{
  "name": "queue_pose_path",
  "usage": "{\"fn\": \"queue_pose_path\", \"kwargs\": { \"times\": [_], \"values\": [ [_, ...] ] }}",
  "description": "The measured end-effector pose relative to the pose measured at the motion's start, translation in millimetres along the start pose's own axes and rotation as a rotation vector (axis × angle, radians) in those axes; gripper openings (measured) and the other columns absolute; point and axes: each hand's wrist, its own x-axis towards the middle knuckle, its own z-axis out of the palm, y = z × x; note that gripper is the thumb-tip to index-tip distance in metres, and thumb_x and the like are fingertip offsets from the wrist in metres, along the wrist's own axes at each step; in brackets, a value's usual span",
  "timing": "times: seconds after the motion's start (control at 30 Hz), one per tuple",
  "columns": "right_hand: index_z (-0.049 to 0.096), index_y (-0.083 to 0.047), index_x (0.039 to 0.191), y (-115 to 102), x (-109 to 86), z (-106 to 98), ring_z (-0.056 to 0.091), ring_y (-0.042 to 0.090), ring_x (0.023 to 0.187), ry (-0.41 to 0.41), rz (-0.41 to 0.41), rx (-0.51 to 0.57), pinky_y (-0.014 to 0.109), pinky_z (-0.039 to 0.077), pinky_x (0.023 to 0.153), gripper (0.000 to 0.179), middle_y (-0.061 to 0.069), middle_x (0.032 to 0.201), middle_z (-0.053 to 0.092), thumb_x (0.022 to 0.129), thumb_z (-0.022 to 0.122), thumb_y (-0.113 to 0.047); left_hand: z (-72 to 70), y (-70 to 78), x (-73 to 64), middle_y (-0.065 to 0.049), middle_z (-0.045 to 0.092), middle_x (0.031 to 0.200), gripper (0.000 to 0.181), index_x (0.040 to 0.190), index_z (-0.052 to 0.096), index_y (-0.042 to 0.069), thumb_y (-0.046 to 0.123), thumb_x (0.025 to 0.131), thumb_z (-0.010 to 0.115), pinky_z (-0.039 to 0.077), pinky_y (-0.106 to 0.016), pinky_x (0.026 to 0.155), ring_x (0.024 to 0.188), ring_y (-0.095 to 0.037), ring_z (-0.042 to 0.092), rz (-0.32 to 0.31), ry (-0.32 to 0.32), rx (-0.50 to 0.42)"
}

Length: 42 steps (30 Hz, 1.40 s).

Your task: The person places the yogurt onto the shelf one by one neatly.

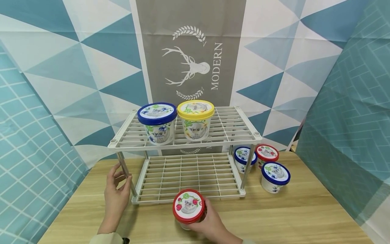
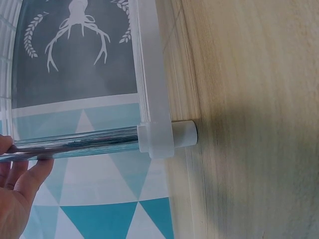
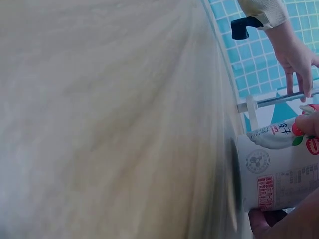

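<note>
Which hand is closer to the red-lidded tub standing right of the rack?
Right. The right hand is in front of the rack, left of that tub; the left hand holds the post at the rack's opposite side.

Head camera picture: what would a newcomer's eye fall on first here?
Probably the blue-lidded tub and yellow-lidded tub, side by side atop the rack. Then the red-lidded tub held by the right hand in front of the rack, whose front left post the left hand grips. Behind, a sideways white deer marks the backdrop's grey panel.
</note>
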Motion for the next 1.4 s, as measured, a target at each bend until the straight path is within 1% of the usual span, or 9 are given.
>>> {"fn": "queue_pose_path", "kwargs": {
  "times": [0.1, 0.33, 0.53, 0.63, 0.73, 0.9, 1.07, 1.23, 1.4],
  "values": [
    [0.028, 0.000, 0.140, -1, -0.5, -5, 0.045, 0.034, 0.123, -0.012, -0.019, -0.016, 0.053, 0.041, 0.104, 0.100, 0.014, 0.132, 0.047, 0.064, 0.087, -0.029, -0.3, 0.9, -0.5, 0.006, 0.050, 0.102, 0.064, 0.140, 0.036, 0.011, -0.009, 0.084, 0.061, 0.042, 0.005, 0.072, 0.090, 0.017, 0.049, 0.002, 0.006, 0.002],
    [0.032, -0.003, 0.138, -12, -2.6, -17, 0.048, 0.030, 0.118, -0.014, -0.062, -0.075, 0.050, 0.045, 0.099, 0.095, 0.013, 0.129, 0.049, 0.064, 0.086, -0.030, -0.5, 2.8, -1.1, 0.000, 0.052, 0.104, 0.064, 0.140, 0.036, 0.011, -0.008, 0.085, 0.061, 0.042, 0.005, 0.072, 0.090, 0.017, 0.048, -0.001, 0.005, 0.003],
    [0.032, -0.001, 0.138, -23, -6.8, -30, 0.049, 0.029, 0.116, -0.002, -0.056, -0.127, 0.042, 0.047, 0.095, 0.096, 0.014, 0.128, 0.050, 0.064, 0.086, -0.030, 0.1, 0.2, -1.1, 0.012, 0.049, 0.101, 0.065, 0.140, 0.036, 0.009, -0.009, 0.083, 0.062, 0.042, 0.005, 0.071, 0.089, 0.018, 0.049, 0.013, 0.016, 0.001],
    [0.030, -0.001, 0.140, -27, -8.7, -38, 0.049, 0.029, 0.115, -0.012, -0.055, -0.134, 0.039, 0.047, 0.093, 0.098, 0.014, 0.129, 0.049, 0.065, 0.085, -0.030, -0.1, 0.7, -1.4, 0.009, 0.050, 0.102, 0.065, 0.140, 0.036, 0.009, -0.009, 0.083, 0.062, 0.042, 0.005, 0.072, 0.090, 0.017, 0.049, 0.014, 0.016, 0.003],
    [0.030, -0.002, 0.140, -31, -10.5, -46, 0.050, 0.027, 0.114, -0.020, -0.067, -0.145, 0.036, 0.048, 0.091, 0.097, 0.014, 0.129, 0.050, 0.065, 0.085, -0.029, -0.2, 0.5, -1.5, 0.002, 0.052, 0.104, 0.065, 0.140, 0.036, 0.009, -0.009, 0.084, 0.062, 0.042, 0.005, 0.072, 0.090, 0.018, 0.048, 0.014, 0.013, 0.007],
    [0.034, -0.005, 0.137, -38, -13.3, -60, 0.049, 0.026, 0.114, -0.021, -0.094, -0.139, 0.033, 0.048, 0.091, 0.090, 0.013, 0.128, 0.050, 0.066, 0.085, -0.026, 0.2, 0.4, -1.0, -0.006, 0.053, 0.105, 0.065, 0.140, 0.035, 0.009, -0.009, 0.084, 0.061, 0.041, 0.005, 0.072, 0.090, 0.019, 0.047, 0.016, 0.007, 0.011],
    [0.039, -0.006, 0.134, -44, -14.6, -69, 0.050, 0.024, 0.114, 0.009, -0.116, -0.144, 0.029, 0.048, 0.091, 0.086, 0.012, 0.127, 0.052, 0.064, 0.085, -0.023, 0.0, 2.1, -0.9, -0.005, 0.054, 0.104, 0.064, 0.140, 0.035, 0.011, -0.008, 0.085, 0.060, 0.041, 0.005, 0.073, 0.090, 0.018, 0.047, 0.010, 0.007, 0.017],
    [0.038, -0.006, 0.136, -48, -15.8, -78, 0.051, 0.024, 0.113, 0.021, -0.126, -0.140, 0.023, 0.049, 0.088, 0.088, 0.012, 0.128, 0.052, 0.063, 0.085, -0.020, -0.3, 1.9, -0.9, -0.006, 0.054, 0.104, 0.063, 0.141, 0.036, 0.012, -0.008, 0.085, 0.060, 0.041, 0.005, 0.073, 0.091, 0.018, 0.047, 0.006, 0.006, 0.020],
    [0.038, -0.006, 0.136, -53, -17.8, -86, 0.051, 0.025, 0.112, 0.019, -0.142, -0.127, 0.023, 0.049, 0.089, 0.088, 0.013, 0.127, 0.053, 0.062, 0.085, -0.018, 0.1, 1.3, -0.8, -0.006, 0.054, 0.106, 0.064, 0.141, 0.035, 0.011, -0.007, 0.085, 0.061, 0.041, 0.005, 0.072, 0.091, 0.019, 0.047, -0.001, 0.001, 0.018]
  ]
}}
